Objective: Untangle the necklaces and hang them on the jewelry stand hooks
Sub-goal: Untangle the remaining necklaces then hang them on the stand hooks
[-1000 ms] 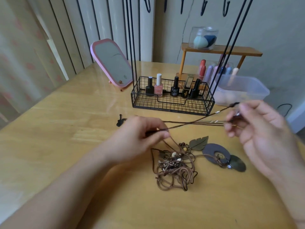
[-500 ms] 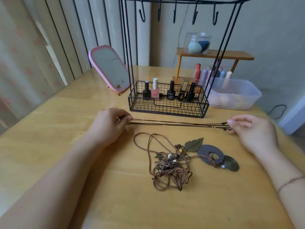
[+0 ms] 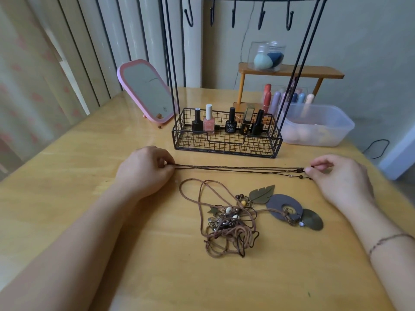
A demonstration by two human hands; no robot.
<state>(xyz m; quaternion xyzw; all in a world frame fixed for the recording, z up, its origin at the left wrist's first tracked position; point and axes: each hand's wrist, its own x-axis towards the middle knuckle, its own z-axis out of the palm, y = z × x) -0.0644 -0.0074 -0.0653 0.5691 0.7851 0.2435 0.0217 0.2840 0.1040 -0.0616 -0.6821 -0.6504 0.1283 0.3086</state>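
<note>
A thin dark brown cord necklace (image 3: pixel 235 169) lies stretched straight across the wooden table (image 3: pixel 67 187). My left hand (image 3: pixel 146 170) pinches its left end and my right hand (image 3: pixel 341 176) pinches its beaded right end. In front of it sits a tangled heap of brown cord necklaces (image 3: pixel 226 223) with beads, a leaf pendant (image 3: pixel 261 194) and a grey ring pendant (image 3: pixel 284 207). Behind the cord stands the black wire jewelry stand (image 3: pixel 226 140). Its row of hooks (image 3: pixel 234 16) at the top is bare.
Several nail polish bottles (image 3: pixel 231 122) stand in the stand's basket. A pink mirror (image 3: pixel 147 93) leans at the back left. A clear plastic tub (image 3: pixel 316 126) and a small wooden shelf (image 3: pixel 289 71) with a sponge jar are at the back right.
My hands have moved apart and lowered, pulling the dark cord out of the heap and laying it straight on the table. The view has tilted up, showing the hooks.
</note>
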